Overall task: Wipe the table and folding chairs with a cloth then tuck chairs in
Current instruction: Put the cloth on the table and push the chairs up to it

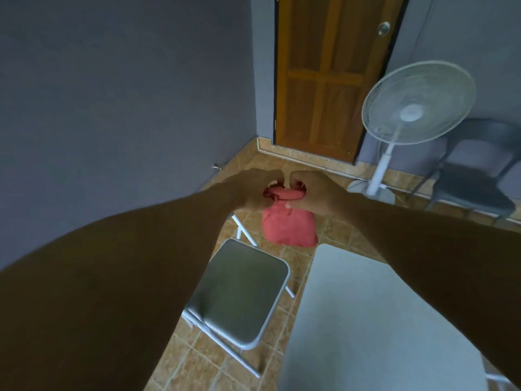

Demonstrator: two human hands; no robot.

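Observation:
A pink-red cloth (289, 228) hangs in the air in front of me, bunched at its top edge. My left hand (251, 187) and my right hand (315, 190) both grip that top edge, fingers curled, knuckles almost touching. Below the hands stands a grey folding chair (239, 289) with its seat down, pulled away from the table. The white table (375, 320) fills the lower right, its near corner just under the hanging cloth.
A white pedestal fan (417, 105) stands at the right by a wooden door (329, 77). A dark folding chair (476, 182) sits against the far right wall. Grey wall runs along the left. Brown tiled floor (282, 170) lies between chair and door.

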